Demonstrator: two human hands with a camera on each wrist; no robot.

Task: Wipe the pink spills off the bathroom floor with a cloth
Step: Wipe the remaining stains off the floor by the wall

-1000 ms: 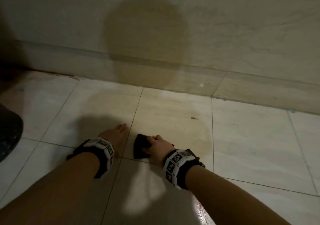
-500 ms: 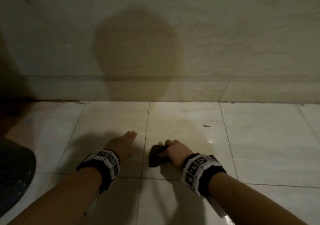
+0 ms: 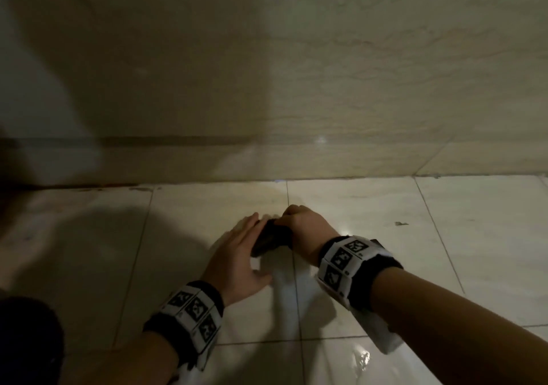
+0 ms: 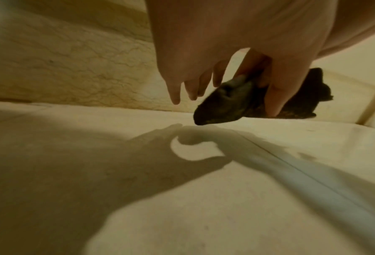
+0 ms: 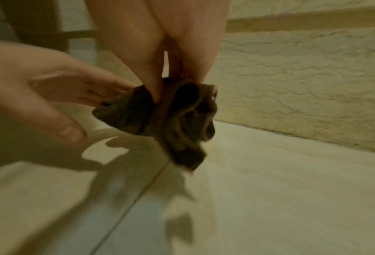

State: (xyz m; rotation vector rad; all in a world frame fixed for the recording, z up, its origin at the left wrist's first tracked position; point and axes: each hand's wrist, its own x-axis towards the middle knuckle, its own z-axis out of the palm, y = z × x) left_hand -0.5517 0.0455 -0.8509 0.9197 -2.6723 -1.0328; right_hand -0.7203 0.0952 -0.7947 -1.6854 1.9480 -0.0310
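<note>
While both arms reach out low over the floor (image 3: 385, 206), the near tiles show a wet shine at the bottom edge of the head view. I cannot tell if it is pink. A little farther on, the left hand (image 3: 237, 257) has its fingers straight and loose. Its fingertips touch the side of the cloth (image 3: 268, 241), but it does not grip it. Just beside it, the right hand (image 3: 302, 224) pinches the dark cloth from above, with thumb and fingers closed on the bunched top. The cloth hangs scrunched up, just off the floor, over a line between two tiles, not far from the wall (image 3: 296, 88). Past the hands, a small dark speck (image 3: 401, 223) sits on a tile to the right. Then comes the wall, with big shadows on it.

I think the person is fixing the cloth, folding or turning it to a clean side. Next, the cloth needs to go flat on the floor and be pushed over any spill left. No pink spill shows clearly, so looking around comes first.
</note>
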